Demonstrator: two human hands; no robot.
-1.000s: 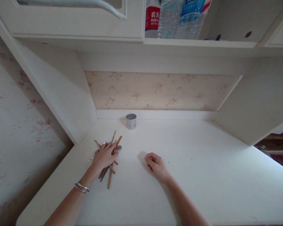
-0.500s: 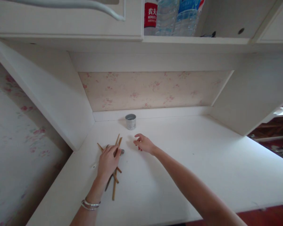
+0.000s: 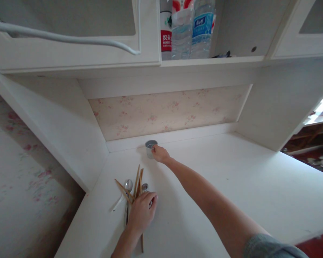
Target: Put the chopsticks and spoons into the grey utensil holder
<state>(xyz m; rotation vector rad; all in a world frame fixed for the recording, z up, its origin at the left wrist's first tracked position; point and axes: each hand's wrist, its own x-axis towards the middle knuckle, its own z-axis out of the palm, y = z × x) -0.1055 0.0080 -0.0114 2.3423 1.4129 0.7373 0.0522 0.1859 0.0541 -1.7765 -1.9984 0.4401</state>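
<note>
My right hand [image 3: 160, 154] pinches the near right rim of a small grey metal cup [image 3: 149, 153], which stands upright close to the back ledge. Wooden chopsticks [image 3: 137, 181] lie in a loose, crossing pile on the white desktop. Among them are a metal spoon [image 3: 128, 185] on the left and another spoon [image 3: 145, 187] just beyond my left hand [image 3: 143, 209]. That hand rests over the pile with curled fingers. A shiny bit shows by its fingers, but what they grip is hidden. A white handle [image 3: 117, 203] lies at the pile's left.
Overhead, an open cabinet shelf [image 3: 231, 61] holds several plastic bottles [image 3: 181, 36]. A white cabinet door [image 3: 83, 53] with a long curved handle hangs at upper left. Side panels [image 3: 59, 125] bound the desktop [image 3: 204, 172] left and right.
My right hand has moved forward and taken hold of the cup's rim. My left hand has shifted right and toward me over the pile, uncovering the left spoon. The view has tilted up.
</note>
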